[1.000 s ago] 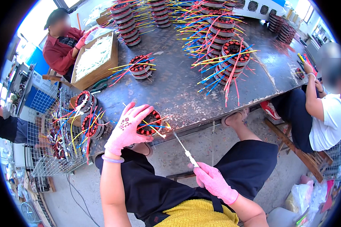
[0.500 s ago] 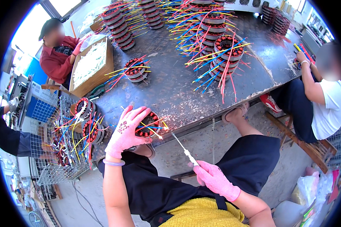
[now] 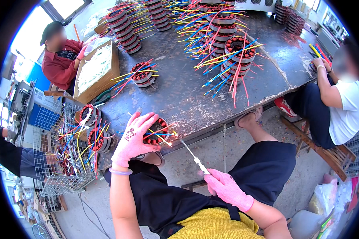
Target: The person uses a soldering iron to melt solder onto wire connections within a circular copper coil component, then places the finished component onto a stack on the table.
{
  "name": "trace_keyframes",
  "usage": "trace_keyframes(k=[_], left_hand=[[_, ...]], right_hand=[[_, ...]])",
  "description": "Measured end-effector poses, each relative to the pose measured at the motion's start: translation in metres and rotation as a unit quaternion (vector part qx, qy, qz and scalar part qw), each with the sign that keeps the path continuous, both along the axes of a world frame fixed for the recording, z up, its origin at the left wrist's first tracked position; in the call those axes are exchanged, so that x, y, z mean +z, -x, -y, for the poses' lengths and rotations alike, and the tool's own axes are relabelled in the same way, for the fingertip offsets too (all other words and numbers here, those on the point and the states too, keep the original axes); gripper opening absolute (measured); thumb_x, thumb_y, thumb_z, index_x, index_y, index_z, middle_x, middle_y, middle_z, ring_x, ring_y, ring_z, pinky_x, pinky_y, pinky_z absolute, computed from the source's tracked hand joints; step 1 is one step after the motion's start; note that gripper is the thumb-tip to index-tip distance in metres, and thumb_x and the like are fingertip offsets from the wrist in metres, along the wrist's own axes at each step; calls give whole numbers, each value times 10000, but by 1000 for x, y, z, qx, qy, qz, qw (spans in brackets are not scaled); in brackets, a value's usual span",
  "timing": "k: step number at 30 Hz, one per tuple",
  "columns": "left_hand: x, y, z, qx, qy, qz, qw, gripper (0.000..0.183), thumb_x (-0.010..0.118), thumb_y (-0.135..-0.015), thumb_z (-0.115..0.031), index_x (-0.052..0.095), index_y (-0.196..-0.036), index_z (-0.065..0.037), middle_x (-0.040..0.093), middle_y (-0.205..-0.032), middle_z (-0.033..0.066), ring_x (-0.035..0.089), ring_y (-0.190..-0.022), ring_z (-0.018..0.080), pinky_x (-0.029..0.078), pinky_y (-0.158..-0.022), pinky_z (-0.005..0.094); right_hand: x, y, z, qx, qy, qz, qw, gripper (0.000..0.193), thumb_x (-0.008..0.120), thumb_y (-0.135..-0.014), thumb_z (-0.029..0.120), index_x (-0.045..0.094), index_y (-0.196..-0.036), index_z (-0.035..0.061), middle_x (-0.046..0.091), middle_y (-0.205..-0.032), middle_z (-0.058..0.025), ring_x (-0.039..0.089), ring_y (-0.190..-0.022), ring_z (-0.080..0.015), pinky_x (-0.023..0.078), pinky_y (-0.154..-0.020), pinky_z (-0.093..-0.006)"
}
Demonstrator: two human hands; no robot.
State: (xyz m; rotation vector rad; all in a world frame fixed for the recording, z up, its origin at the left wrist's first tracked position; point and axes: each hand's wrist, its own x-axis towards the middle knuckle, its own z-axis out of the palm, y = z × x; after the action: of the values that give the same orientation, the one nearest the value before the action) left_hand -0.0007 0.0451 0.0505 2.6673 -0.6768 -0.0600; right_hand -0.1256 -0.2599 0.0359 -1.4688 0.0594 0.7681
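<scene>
Scuffed dark table (image 3: 175, 95) spans the workshop, wired stacks (image 3: 238, 63) standing towards its far edge, a box (image 3: 101, 88) at its left edge. At the near edge the left hand (image 3: 135, 139) grips a ring (image 3: 158, 128); the right hand (image 3: 228, 189) is closed round a tool (image 3: 198, 162), tip just beside the wire ends (image 3: 174, 134). Both match a second ago; the co-worker (image 3: 341, 99) off the right edge has raised one hand towards the other.

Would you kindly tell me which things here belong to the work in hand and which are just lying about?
In the work:
red-and-black ring with coloured wires, against the left hand
white-handled tool, in the right hand

Seemingly just lying about:
green-handled pliers
clear plastic bag, lower right
</scene>
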Motion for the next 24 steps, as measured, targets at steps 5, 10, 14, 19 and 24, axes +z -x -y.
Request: trace_keyframes(k=[5, 10, 14, 19, 24], left_hand=[[-3, 0, -3, -5, 2, 9, 1000, 993, 892, -546, -278, 480, -1438, -133, 471, -1462, 101, 346, -1396, 394, 252, -1189, 492], [-2, 0, 0, -3, 0, 5, 1000, 992, 894, -547, -293, 483, -1435, -134, 474, -1459, 102, 348, -1395, 394, 252, -1188, 493], [-2, -1, -2, -6, 0, 8, 1000, 987, 892, -550, -307, 485, -1432, -132, 476, -1457, 102, 348, -1395, 399, 258, -1185, 496], [-3, -1, -1, -2, -2, 4, 1000, 974, 885, -562, -313, 486, -1432, -133, 473, -1459, 105, 344, -1396, 405, 255, -1186, 498], [-3, -1, -1, -1, -1, 1, 1000, 982, 884, -550, -297, 486, -1433, -135, 470, -1463, 106, 341, -1398, 405, 253, -1187, 495]], right_hand=[[2, -1, 0, -2, 1, -17, 1000, 358, 470, -1033, 251, 575, -1258, -7, 515, -708, -23, 491, -590, -86, 424, -576, -275], [-4, 0, -1, 1, 4, -5, 1000, 358, 475, -1031, 250, 576, -1254, -12, 525, -708, -25, 501, -603, -85, 435, -585, -270], [-2, -2, 0, 9, 9, 7, 1000, 364, 474, -1031, 260, 576, -1250, -12, 541, -710, -32, 515, -607, -90, 445, -591, -274], [-2, -1, 0, 9, 16, 2, 1000, 372, 468, -1033, 272, 575, -1248, -11, 544, -691, -34, 523, -607, -93, 450, -595, -280], [-4, -1, 0, 11, 15, 6, 1000, 372, 473, -1031, 268, 575, -1256, -10, 542, -684, -29, 520, -609, -88, 448, -596, -275]])
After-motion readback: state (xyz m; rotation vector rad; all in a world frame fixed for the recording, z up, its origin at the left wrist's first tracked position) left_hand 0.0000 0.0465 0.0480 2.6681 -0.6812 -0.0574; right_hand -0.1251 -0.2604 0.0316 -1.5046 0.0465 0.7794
